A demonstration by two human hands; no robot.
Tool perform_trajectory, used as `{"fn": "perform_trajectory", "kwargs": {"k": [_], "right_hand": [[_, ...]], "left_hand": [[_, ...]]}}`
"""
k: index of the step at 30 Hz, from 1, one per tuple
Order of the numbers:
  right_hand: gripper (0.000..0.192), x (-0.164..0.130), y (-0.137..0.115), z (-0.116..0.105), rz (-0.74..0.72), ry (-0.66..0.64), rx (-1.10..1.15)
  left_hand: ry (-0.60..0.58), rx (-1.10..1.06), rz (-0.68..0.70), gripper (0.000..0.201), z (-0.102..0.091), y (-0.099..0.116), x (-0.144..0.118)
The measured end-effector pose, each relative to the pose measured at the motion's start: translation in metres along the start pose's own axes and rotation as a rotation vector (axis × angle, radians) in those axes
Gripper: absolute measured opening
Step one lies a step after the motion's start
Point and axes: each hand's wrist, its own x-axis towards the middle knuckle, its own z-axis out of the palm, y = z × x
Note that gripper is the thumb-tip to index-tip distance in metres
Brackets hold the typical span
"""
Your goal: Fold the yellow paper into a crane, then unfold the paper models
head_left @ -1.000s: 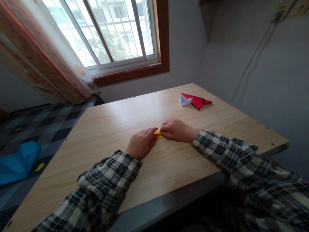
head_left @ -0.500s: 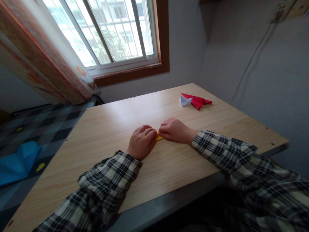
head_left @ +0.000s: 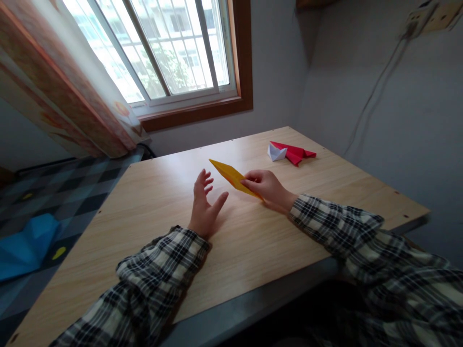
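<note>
A wide wooden table point(head_left: 152, 193) fills most of the view, below a window point(head_left: 162, 48) with a curtain point(head_left: 54, 82) at its left side. On the floor at the left lies a blue folded sheet point(head_left: 25, 243).

Far on the table, near the wall, lie a red paper plane point(head_left: 295, 153) and a small white paper boat point(head_left: 275, 152), touching each other; these two look finished.

The right hand point(head_left: 265, 187) pinches the yellow folded paper point(head_left: 231, 175) between thumb and fingers at its near end, and holds it tilted above the table, the pointed tip toward the window. The left hand point(head_left: 203, 207) is spread, fingers apart, holding nothing; its heel seems to rest on the wood, just beside the paper.

The yellow piece is already long and narrow with sharp creases, so I judge the folding is well advanced. If more folds are left, I cannot tell.
</note>
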Motion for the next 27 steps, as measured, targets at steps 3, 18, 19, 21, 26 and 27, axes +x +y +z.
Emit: {"fn": "perform_trajectory", "kwargs": {"k": [3,18,19,21,26,27], "right_hand": [[0.026,-0.002,0.006,0.009,0.120,-0.034,0.288],[0.025,-0.011,-0.004,0.023,0.317,-0.186,0.616],[0.028,-0.012,-0.004,0.024,0.312,-0.188,0.633],[0.034,-0.013,-0.006,0.024,0.296,-0.177,0.660],[0.029,-0.014,-0.009,0.025,0.259,-0.198,0.637],[0.027,-0.014,-0.009,0.025,0.273,-0.211,0.630]], "left_hand": [[-0.106,-0.157,-0.128,0.074,0.004,-0.002,0.001],[-0.378,-0.383,-0.222,0.028,0.006,0.013,-0.003],[-0.381,-0.385,-0.225,0.029,0.006,0.013,-0.003],[-0.388,-0.388,-0.229,0.030,0.006,0.013,-0.003],[-0.381,-0.376,-0.260,0.030,0.005,0.014,-0.003],[-0.379,-0.386,-0.274,0.030,0.005,0.015,-0.003]]}}
